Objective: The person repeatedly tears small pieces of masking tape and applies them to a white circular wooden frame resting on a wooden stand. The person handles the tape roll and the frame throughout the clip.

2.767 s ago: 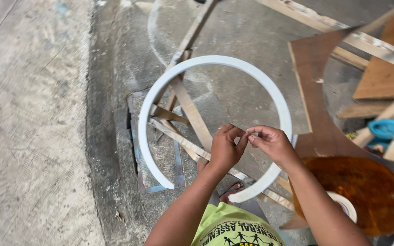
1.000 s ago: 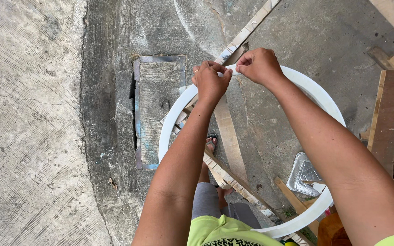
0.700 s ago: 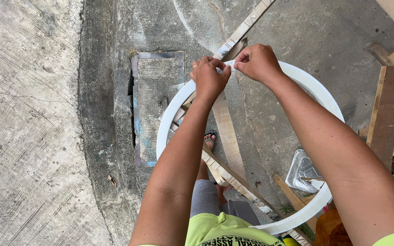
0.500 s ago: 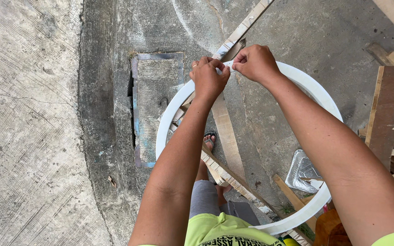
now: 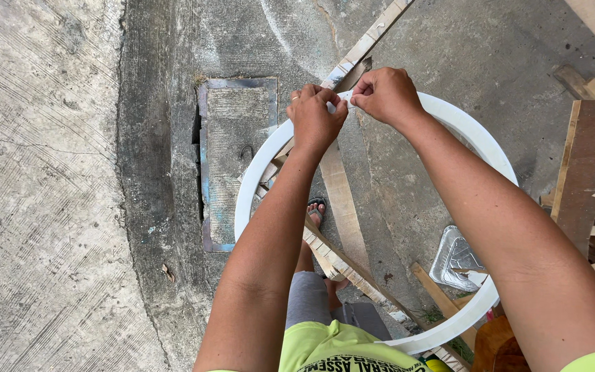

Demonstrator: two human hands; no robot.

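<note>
Concrete below; white hoop [image 5: 270, 155] seemingly between fingers [image 5: 339, 102].

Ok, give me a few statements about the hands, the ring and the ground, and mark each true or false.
1. Both hands pinch the far edge of the white ring. True: left hand and right hand meet there.
2. The ring is black. False: it is white.
3. A rectangular metal cover is set in the concrete beside the ring. True.
4. The left hand holds a hammer. False: no hammer shows; it grips the ring.
5. A crumpled foil tray lies on the ground inside the ring. True.
</note>
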